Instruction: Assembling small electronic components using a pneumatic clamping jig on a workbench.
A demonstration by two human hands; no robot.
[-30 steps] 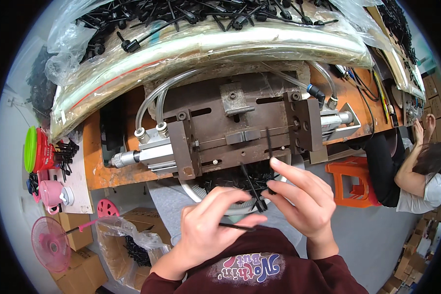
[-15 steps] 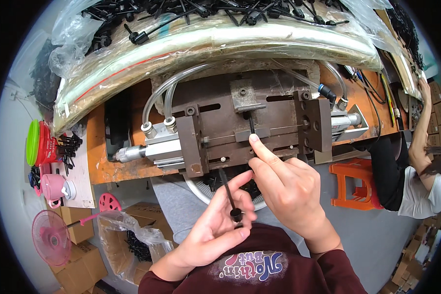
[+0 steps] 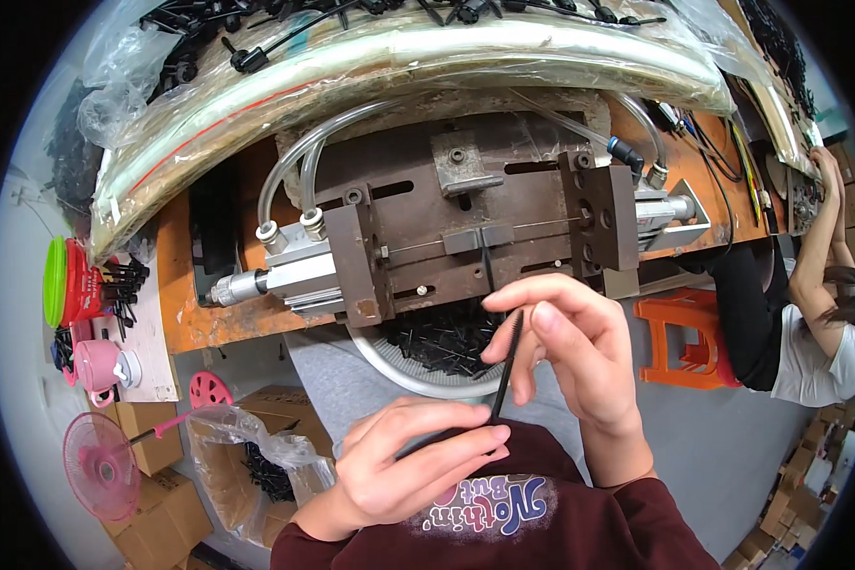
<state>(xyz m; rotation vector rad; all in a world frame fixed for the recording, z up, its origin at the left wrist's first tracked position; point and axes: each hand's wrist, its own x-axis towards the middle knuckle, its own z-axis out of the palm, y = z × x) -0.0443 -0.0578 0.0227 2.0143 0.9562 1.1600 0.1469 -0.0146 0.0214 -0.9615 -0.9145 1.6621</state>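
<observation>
Black stick (image 3: pixel 507 370) is slanting upward over the person's lap; the left hand (image 3: pixel 404 465) is gripping its lower end between thumb and fingers, where a moment ago that hand was lying looser and more open. The right hand (image 3: pixel 579 351) is now sitting lower, its index finger no longer pressing at the small block (image 3: pixel 461 242). Its fingers are bending around the upper part of the held stick, but whether they are closing on it I cannot tell.

Stick number 2 (image 3: pixel 487 264) is now showing on the near side of that block, so the right hand seems to be working between 2 sticks. Its fingertips are hiding that stick's near end.

On either side, 2 brown uprights (image 3: pixel 356 271) are hemming in the machine bed, and clear hoses (image 3: pixel 274 185) are arching behind. Below the front edge, a basket (image 3: pixel 437 390) is holding many black pieces. A co-worker (image 3: pixel 817 351) is sitting well apart at right.
</observation>
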